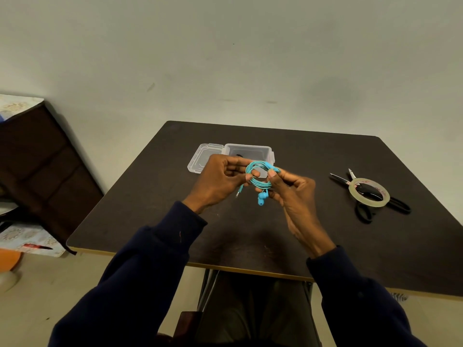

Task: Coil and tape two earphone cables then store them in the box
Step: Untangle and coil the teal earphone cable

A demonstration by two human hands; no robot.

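on the dark table (150, 196) the clear box (250, 149) stands open, its lid (198, 161) lying flat to its left (a dark item inside is too hidden to identify). your left hand (220, 181) pinches the left side of the coiled blue earphone cable (260, 182), held above the table in front of the box. earbuds and plug hang below the coil. your right hand (293, 194) pinches the coil's right side. far right, the tape roll (355, 190) lies on the black scissors (400, 207).
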